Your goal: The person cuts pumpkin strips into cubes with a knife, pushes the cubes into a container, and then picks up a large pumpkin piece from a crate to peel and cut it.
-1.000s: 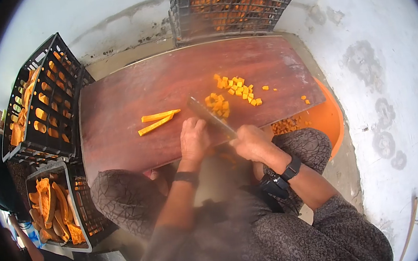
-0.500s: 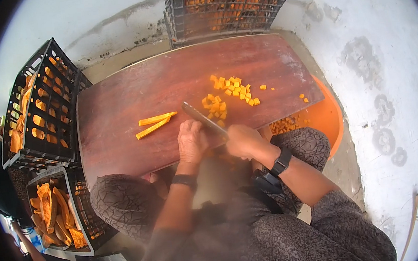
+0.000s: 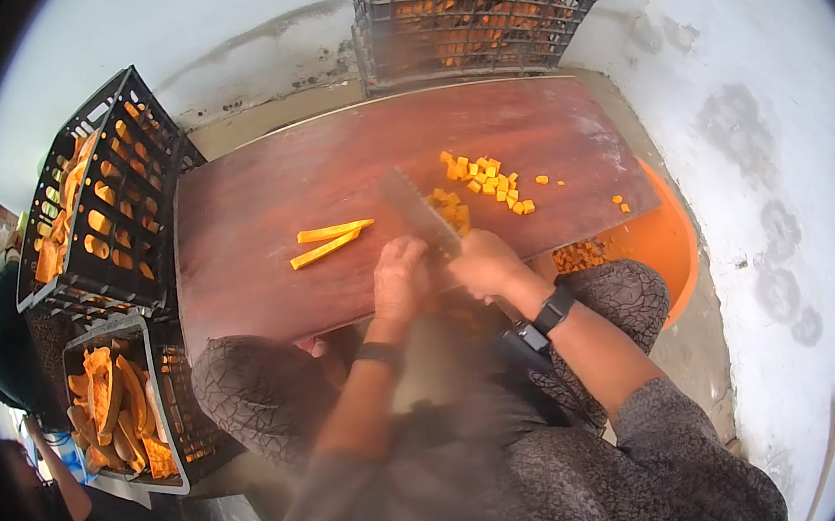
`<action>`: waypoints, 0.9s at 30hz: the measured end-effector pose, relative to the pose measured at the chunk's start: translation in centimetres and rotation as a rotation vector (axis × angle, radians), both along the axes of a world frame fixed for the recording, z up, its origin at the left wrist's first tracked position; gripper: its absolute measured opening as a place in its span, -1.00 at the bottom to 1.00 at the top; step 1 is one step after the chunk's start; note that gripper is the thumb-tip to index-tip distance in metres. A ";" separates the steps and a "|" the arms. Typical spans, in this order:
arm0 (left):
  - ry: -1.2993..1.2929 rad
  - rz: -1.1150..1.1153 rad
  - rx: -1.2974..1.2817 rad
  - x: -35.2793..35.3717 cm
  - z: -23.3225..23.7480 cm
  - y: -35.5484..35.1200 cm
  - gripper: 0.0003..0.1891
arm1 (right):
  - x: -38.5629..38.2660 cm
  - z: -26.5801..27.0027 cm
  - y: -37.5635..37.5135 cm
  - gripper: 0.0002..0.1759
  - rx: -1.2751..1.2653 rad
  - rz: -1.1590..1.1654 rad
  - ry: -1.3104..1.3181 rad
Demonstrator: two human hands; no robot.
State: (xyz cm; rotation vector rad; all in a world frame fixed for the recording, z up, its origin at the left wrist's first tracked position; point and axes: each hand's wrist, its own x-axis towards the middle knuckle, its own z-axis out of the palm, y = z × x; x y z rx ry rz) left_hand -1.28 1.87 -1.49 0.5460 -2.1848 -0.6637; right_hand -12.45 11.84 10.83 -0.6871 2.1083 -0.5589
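Observation:
My right hand [image 3: 485,265] is closed around the handle of a kitchen knife, whose broad blade [image 3: 420,213] is blurred and angles up and left over the board. Just left of the blade, my left hand [image 3: 401,277] rests with curled fingers at the front of the cutting board [image 3: 261,200]. What those fingers hold, if anything, is hidden. Small orange pumpkin cubes [image 3: 453,211] lie against the blade's right side, and a looser group of cubes [image 3: 490,179] sits beyond. To the left, two pumpkin strips [image 3: 330,242] lie on the board.
An orange tub [image 3: 676,251] with diced pieces stands under the board's right end. Black crates [image 3: 100,201] of pumpkin pieces stand at left, with a grey-rimmed crate [image 3: 158,406] below. More stacked crates [image 3: 480,18] stand behind. Another person's arm [image 3: 61,476] shows at lower left.
The knife blade has swung to a steeper angle and now covers part of the nearer cubes. The whole view has shifted slightly. Both hands keep nearly the same place on the board.

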 end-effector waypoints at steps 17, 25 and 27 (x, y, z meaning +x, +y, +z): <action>-0.259 0.387 -0.144 5.3 1.9 -5.1 -0.74 | 0.9 0.2 3.8 -0.63 -0.063 0.005 -0.054; -0.346 0.388 -0.204 5.5 2.7 -5.2 -0.71 | -2.6 -2.1 3.0 -0.65 -0.146 0.022 0.360; -0.381 0.393 -0.202 5.4 2.8 -5.2 -0.70 | -2.6 -1.9 3.1 -0.65 -0.148 0.019 0.380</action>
